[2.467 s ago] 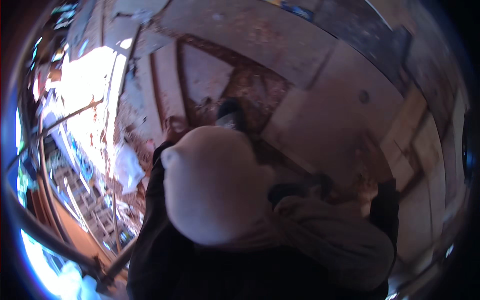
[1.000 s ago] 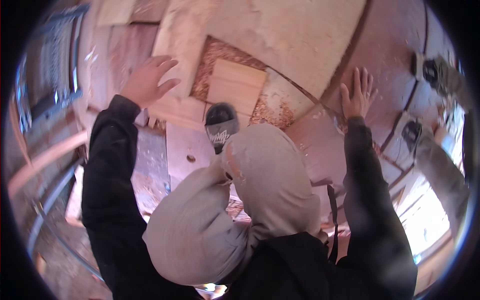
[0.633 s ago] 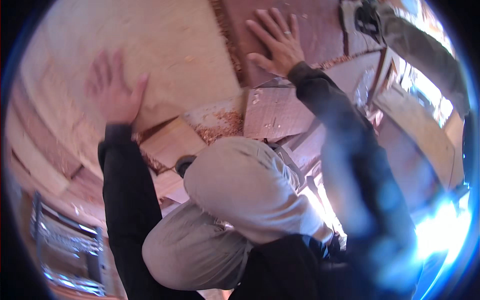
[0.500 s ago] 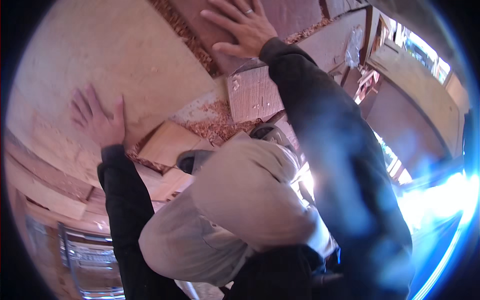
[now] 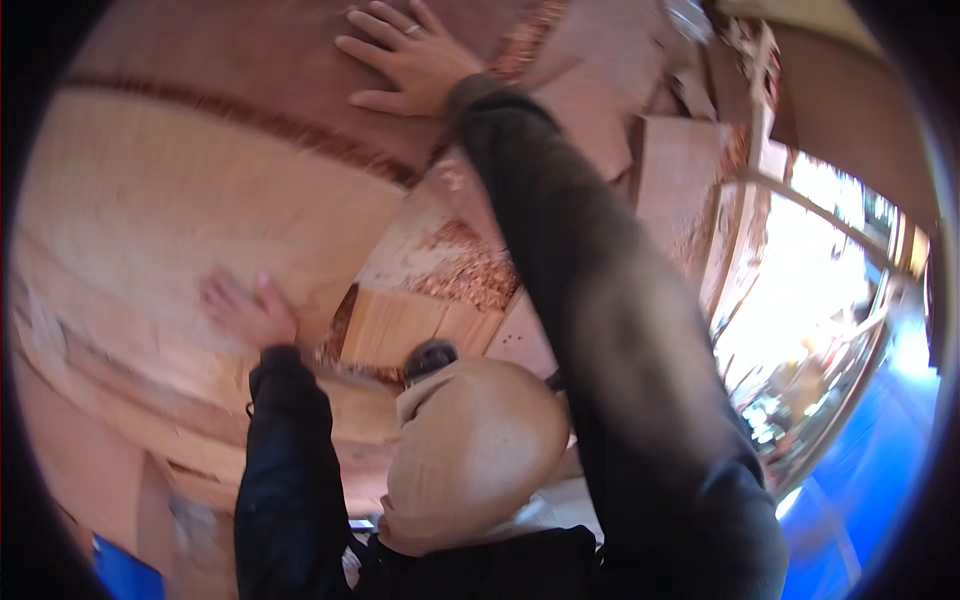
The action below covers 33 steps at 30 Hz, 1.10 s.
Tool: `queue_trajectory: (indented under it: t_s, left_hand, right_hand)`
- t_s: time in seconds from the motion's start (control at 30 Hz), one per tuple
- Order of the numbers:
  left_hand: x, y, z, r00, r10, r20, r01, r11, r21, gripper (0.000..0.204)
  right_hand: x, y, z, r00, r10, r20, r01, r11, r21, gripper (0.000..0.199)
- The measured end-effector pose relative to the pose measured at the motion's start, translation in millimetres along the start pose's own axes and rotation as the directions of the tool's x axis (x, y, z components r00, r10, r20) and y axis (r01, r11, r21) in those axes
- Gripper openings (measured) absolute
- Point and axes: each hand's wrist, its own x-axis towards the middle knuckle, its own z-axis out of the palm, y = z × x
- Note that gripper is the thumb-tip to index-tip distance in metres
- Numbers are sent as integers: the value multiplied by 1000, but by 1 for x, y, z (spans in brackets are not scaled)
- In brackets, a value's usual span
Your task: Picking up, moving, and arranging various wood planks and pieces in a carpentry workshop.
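Left hand (image 5: 252, 312) and right hand (image 5: 422, 68), splayed, seemingly touch boards (image 5: 190, 200) near shavings (image 5: 475, 272); blue sheeting (image 5: 885, 460) rightward.

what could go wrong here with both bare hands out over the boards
The left hand and right hand are bare, so sliding across the pale board or reddish-brown board might give splinters. Loose wood shavings near the dark shoe could make footing slippery.

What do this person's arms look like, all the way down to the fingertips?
The left sleeve and right sleeve are long and dark. The left grip and right grip are gloveless. The right one wears a thin, pale ring; the left is too blurry to tell.
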Motion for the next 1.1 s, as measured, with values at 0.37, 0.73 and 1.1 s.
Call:
queue_trajectory:
  t_s: [0.37, 0.73, 1.1]
  left_hand:
    - [-34, 79, -24, 862, 349, -369, -470, 822, -321, 41]
    - [-63, 253, -9, 731, 142, 667, 661, 92, -745, 48]
    - [60, 300, -38, 786, 605, 125, 138, 26, -990, 47]
  right_hand:
    - [-283, 47, -28, 482, 851, -207, -872, 490, -19, 78]
    - [-298, 11, -96, 439, 890, -123, -833, 454, 316, 76]
    - [-404, 82, -124, 241, 909, -340, -784, 389, 484, 37]
